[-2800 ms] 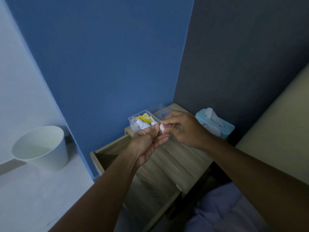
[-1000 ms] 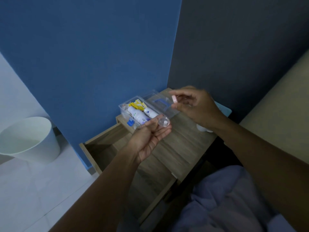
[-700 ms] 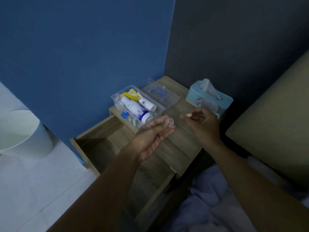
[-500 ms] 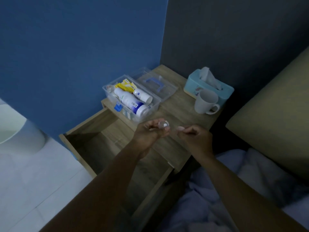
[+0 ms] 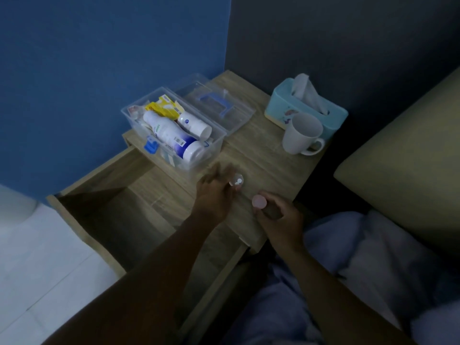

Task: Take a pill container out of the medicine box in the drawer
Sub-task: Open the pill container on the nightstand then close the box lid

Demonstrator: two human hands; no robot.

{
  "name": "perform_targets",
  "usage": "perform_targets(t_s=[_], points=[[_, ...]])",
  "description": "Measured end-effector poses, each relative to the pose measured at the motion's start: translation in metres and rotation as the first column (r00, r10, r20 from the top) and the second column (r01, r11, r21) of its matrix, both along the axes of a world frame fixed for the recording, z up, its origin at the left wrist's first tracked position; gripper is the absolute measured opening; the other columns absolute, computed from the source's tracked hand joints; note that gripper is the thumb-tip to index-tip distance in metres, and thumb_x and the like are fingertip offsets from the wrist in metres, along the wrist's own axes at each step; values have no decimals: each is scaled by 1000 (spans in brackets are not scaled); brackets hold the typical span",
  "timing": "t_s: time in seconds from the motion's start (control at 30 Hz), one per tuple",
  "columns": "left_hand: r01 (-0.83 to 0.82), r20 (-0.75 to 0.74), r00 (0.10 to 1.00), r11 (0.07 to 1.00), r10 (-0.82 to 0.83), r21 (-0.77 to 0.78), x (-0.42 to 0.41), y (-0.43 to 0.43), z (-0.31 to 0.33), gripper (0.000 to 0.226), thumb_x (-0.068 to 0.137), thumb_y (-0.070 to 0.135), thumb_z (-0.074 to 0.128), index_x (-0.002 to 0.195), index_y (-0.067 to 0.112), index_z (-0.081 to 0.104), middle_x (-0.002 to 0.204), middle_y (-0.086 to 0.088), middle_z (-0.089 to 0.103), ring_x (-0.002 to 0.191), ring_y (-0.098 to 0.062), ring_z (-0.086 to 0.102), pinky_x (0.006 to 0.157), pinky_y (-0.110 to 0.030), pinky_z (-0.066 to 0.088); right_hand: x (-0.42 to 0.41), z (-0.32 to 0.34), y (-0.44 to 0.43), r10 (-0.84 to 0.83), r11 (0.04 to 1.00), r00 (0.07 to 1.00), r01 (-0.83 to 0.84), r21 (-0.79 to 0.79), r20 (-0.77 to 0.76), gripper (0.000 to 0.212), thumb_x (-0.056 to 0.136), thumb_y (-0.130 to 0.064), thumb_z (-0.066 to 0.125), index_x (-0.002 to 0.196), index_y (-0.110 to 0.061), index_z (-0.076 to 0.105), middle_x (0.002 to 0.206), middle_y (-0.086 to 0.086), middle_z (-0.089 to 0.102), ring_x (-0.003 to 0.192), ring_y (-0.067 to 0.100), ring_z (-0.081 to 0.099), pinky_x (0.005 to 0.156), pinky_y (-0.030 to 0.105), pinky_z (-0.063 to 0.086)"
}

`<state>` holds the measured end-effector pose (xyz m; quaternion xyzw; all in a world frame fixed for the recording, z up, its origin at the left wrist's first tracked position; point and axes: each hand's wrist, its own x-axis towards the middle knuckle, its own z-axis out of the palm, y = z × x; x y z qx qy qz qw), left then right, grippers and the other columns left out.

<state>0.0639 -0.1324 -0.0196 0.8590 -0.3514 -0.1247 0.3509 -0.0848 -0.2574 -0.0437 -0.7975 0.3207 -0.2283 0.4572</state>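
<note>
While left hand (image 5: 214, 192) pinches open pill container (image 5: 237, 181) holding white pills, right hand (image 5: 276, 215) grips pink cap (image 5: 259, 201), medicine box (image 5: 174, 135) holds bottles

Only 1 view exists: a wide-angle head camera looking steeply down and forward, close above a wooden bedside surface (image 5: 271, 155) and its open drawer (image 5: 119, 210), facing the corner where blue wall (image 5: 112, 46) meets dark wall (image 5: 336, 33).
</note>
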Motion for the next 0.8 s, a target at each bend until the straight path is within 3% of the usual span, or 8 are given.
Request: perform_targets(t_s=[0.2, 0.4, 0.5, 0.6, 0.67, 0.8], points=[[-13, 38, 999, 999, 12, 39, 1, -6, -11, 51, 96, 39, 49, 143, 20, 44, 158, -3, 31, 150, -24, 12, 121, -43, 10, 0, 0, -6, 3, 992, 1000, -4, 128, 8, 43, 71, -26, 86, 112, -31, 74, 116, -12, 73, 111, 8, 67, 98, 38, 55], [64, 17, 998, 994, -66, 88, -1, 9, 0, 76, 90, 43, 58, 152, 13, 26, 162, -9, 16, 150, -24, 8, 120, -36, 7, 2, 5, -13, 56, 972, 998, -51, 228, -18, 53, 66, -33, 86, 115, -43, 68, 122, -16, 70, 116, 2, 64, 98, 29, 53], [111, 103, 985, 963, -140, 245, -12, 26, 0, 71, 97, 45, 42, 154, 11, 16, 164, -10, 7, 151, -23, 1, 123, -39, 7, 1, 12, -16, 60, 953, 997, -44, 300, -46, 51, 65, -44, 84, 113, -44, 69, 121, -18, 70, 115, 0, 64, 93, 24, 53], [101, 198, 962, 920, -187, 378, -25, 39, 0, 68, 101, 42, 29, 155, 10, 6, 164, -11, 1, 151, -22, -1, 122, -34, -2, 4, 19, -17, 41, 947, 998, -20, 320, -56, 40, 70, -45, 77, 109, -39, 72, 116, -17, 72, 114, 3, 65, 95, 26, 51], [92, 217, 956, 904, -197, 417, -30, 42, 3, 68, 101, 41, 28, 155, 9, 4, 164, -13, -1, 151, -23, -1, 120, -32, -3, 7, 25, -17, 40, 954, 995, -11, 298, -90, 31, 78, -36, 73, 109, -36, 72, 114, -16, 72, 112, 5, 66, 96, 27, 52], [56, 236, 953, 879, -188, 473, -37, 40, 10, 67, 101, 40, 24, 154, 6, 1, 163, -14, -4, 151, -25, -2, 123, -35, 0, 16, 44, -28, 34, 997, 995, -27, 71, -90, 30, 88, -12, 63, 113, -25, 72, 110, -10, 73, 107, 8, 68, 93, 24, 53]])
